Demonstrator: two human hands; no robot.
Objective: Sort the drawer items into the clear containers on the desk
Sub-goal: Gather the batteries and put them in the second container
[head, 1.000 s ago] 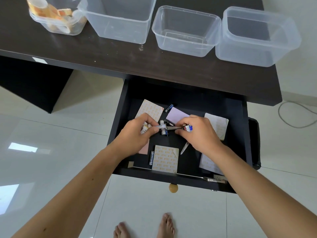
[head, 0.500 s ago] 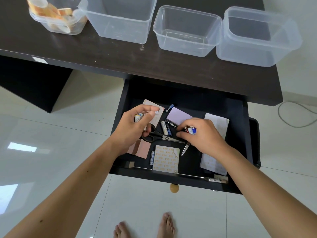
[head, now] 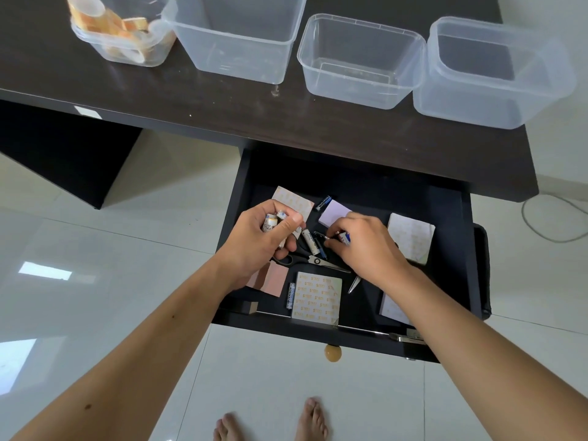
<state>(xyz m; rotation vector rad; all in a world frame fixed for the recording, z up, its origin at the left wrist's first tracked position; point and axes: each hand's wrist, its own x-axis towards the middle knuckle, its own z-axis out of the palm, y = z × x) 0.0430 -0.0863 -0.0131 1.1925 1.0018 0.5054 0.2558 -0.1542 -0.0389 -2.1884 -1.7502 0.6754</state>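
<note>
Both hands are down in the open drawer (head: 461,249), gathering batteries. The left hand (head: 257,246) is closed around a small bundle of batteries (head: 273,221), their ends showing between thumb and fingers. The right hand (head: 366,246) grips one battery with a blue and white end (head: 345,237) while its fingertips reach toward two loose batteries (head: 313,243) lying just at its 9 o'clock, beside the scissors (head: 313,260).

More batteries remain: one near the back at 12 o'clock (head: 324,202) and one along the left edge of the patterned notepad (head: 290,296). Notepads and a metal tool also lie on the drawer floor.

On the surface (head: 222,106), four clear containers stand in a row; the far-left one (head: 121,33) holds tape rolls, and the other three (head: 359,62) look empty.

This looks like the collecting step for batteries. Next, the right hand likely needs to pinch up the loose pair without dropping what it holds, then both hands carry the load up to one empty container.
</note>
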